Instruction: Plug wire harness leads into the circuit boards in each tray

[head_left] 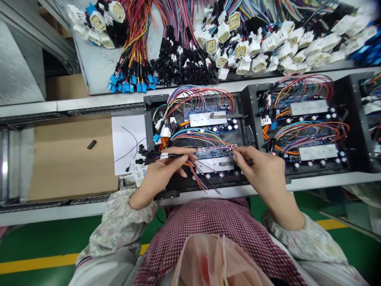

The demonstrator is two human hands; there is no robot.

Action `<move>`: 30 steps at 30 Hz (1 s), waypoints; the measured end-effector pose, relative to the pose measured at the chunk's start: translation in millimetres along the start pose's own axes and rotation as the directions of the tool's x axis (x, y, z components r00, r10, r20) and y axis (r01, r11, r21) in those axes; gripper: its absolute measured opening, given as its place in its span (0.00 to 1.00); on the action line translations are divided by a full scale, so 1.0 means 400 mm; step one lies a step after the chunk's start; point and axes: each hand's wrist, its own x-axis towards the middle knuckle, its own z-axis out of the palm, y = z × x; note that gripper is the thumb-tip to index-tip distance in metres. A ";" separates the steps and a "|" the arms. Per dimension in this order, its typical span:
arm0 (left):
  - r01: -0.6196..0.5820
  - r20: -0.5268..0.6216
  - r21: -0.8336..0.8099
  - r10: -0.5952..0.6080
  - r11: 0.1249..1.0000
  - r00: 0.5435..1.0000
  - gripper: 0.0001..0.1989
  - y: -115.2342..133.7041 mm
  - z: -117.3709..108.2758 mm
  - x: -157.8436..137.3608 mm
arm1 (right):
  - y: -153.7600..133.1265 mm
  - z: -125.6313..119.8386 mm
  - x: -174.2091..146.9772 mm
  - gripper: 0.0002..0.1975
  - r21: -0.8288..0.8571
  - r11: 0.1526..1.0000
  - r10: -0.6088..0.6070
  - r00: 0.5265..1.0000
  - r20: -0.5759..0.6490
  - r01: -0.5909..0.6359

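Note:
My left hand (167, 171) is closed on a small bundle of wires with black connectors (145, 155); the loose ends of the bundle (202, 178) fan out to the right of the fingers. Pinched between the thumb and finger of my right hand (257, 165) are thin wires at the right end of the near circuit board (212, 153). This blue board has a pale metal bar (212, 164) along it and several coloured wires arching over it. Behind it, in the same black tray (149, 119), lies a second board (205, 109) with its own wires. My right fingertips hide the exact wire ends.
To the right, another black tray (253, 99) holds two wired boards. Wire bundles with white connectors (244, 63) and blue connectors (131, 85) lie on the shelf behind. At left are cardboard (71, 159), a small black piece (91, 144) and white paper (126, 139) with loose wires.

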 end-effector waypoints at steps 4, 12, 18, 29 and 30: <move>0.005 0.000 -0.009 -0.005 1.000 1.000 0.08 0.002 0.002 0.000 | -0.001 -0.004 0.006 0.13 -0.009 1.000 -0.017 1.000 0.023 0.017; 0.011 -0.071 -0.014 -0.012 1.000 0.997 0.12 -0.011 0.004 0.004 | -0.040 -0.073 -0.014 0.12 0.181 0.964 -0.217 0.969 0.118 0.194; -0.018 -0.100 -0.001 0.018 1.000 0.995 0.11 -0.013 0.007 0.007 | -0.022 -0.029 0.003 0.12 0.197 0.977 -0.095 0.994 0.055 0.083; 0.036 -0.072 0.080 -0.030 0.996 0.997 0.12 0.010 0.010 0.000 | -0.010 0.027 0.027 0.15 0.085 0.996 -0.032 0.986 0.161 0.018; 0.032 -0.055 0.071 -0.028 0.997 0.998 0.12 0.010 0.007 0.001 | -0.010 0.026 0.027 0.15 0.093 0.995 -0.034 0.986 0.163 0.019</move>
